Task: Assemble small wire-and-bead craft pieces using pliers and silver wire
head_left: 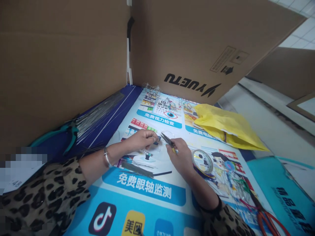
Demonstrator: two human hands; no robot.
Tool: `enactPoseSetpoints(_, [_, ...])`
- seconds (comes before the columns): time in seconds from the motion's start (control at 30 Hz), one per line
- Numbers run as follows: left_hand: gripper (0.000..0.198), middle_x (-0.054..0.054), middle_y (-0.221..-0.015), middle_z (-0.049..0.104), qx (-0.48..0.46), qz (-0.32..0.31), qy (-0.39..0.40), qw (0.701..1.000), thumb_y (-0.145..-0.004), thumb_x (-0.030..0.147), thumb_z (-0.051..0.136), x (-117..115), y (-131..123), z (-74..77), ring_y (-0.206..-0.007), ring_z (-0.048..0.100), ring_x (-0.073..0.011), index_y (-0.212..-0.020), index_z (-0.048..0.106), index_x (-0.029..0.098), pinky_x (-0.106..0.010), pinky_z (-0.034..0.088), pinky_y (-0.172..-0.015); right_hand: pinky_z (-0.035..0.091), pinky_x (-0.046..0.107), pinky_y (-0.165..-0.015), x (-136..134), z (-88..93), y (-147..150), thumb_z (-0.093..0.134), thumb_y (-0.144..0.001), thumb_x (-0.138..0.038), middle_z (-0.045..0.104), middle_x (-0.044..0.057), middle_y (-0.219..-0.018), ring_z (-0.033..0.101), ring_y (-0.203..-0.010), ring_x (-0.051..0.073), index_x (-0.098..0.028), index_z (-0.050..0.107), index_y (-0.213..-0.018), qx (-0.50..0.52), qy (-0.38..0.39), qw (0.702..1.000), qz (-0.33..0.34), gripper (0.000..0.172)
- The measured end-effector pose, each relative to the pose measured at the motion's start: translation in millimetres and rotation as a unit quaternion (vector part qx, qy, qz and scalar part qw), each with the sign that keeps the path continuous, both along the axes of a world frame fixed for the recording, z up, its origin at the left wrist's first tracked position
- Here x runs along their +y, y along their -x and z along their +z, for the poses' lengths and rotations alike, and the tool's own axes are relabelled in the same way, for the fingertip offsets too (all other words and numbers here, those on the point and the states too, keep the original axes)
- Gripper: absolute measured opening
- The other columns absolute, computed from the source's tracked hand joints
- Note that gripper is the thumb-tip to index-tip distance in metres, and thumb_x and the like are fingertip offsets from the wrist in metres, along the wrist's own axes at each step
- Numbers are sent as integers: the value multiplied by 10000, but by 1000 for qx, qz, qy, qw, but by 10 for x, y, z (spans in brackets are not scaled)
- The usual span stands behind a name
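Observation:
My left hand (pixel 144 140) is closed in a pinch on a thin wire (pixel 159 144), which is hard to make out against the printed sheet. Closed around a small pair of needle-nose pliers (pixel 167 140), my right hand (pixel 180 155) points their dark jaws toward the left fingertips. A fine loop of the wire curves just above the pliers' tips. Below the left hand, a small bunch of short dark wires (pixel 139 167) lies on the sheet. A roll of clear tape (pixel 203 161) sits beside my right wrist.
Large cardboard panels (pixel 187 42) wall off the back and left. A bundle of straight wires (pixel 100 113) and teal-handled pliers (pixel 72 137) lie left. On the right are a yellow bag (pixel 226 124), a teal package (pixel 278 183), red-handled scissors (pixel 267 219) and tangled wire pieces (pixel 232 182).

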State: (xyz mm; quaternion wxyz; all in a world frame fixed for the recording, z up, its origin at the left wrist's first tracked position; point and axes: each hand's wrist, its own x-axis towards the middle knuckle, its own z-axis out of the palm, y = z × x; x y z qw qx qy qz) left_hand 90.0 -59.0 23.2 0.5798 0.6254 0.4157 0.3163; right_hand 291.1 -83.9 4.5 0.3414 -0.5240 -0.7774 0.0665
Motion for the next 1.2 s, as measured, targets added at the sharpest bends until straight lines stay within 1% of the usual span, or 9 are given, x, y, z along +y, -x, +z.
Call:
enactPoseSetpoints(0.13, [150, 62, -458, 462, -1, 20, -3, 1000, -789, 270, 484, 6, 8, -8, -395, 367, -48, -726, 533, 143, -162, 276, -413, 401, 337, -767, -21, -3, -12, 525, -794, -204, 581, 71, -846, 490, -833, 212, -172, 583, -887, -106, -48, 993, 22, 114])
enactPoseSetpoints(0.27, [172, 62, -456, 458, 4, 25, 1, 1000, -798, 299, 482, 7, 18, -17, -384, 345, -48, -761, 537, 140, -167, 250, -395, 369, 339, -747, -64, 68, 11, 521, -802, -204, 569, 71, -834, 463, -822, 217, -176, 597, -855, -195, -62, 979, -11, 97])
enactPoseSetpoints(0.4, [158, 58, -469, 462, 4, 17, -8, 1000, -799, 276, 479, 5, 20, -19, -401, 359, -45, -751, 530, 134, -165, 276, -411, 347, 333, -727, -82, 103, 23, 524, -811, -227, 562, 74, -820, 451, -811, 220, -175, 601, -855, -235, -75, 969, -29, 103])
enactPoseSetpoints(0.53, [136, 60, -468, 467, 15, 17, -13, 1000, -795, 257, 480, 1, 21, -4, -403, 366, -45, -746, 523, 138, -164, 285, -417, 333, 327, -718, -87, 103, 18, 513, -824, -237, 553, 69, -797, 445, -801, 216, -179, 598, -843, -250, -82, 964, -27, 105])
enactPoseSetpoints(0.8, [119, 73, -448, 443, 20, -1, 13, 1000, -796, 249, 456, 5, 25, 6, -361, 328, -42, -740, 491, 150, -159, 254, -370, 324, 314, -698, -80, 87, 11, 495, -845, -263, 539, 65, -764, 440, -776, 206, -181, 596, -823, -256, -92, 962, -17, 132])
enactPoseSetpoints(1.2, [109, 85, -442, 433, 48, -22, 24, 998, -805, 241, 450, -19, 41, 81, -310, 283, -32, -772, 513, 159, -139, 219, -327, 343, 304, -722, -81, 96, -4, 535, -808, -232, 547, 62, -793, 460, -808, 203, -175, 592, -815, -256, -61, 965, 0, 81])
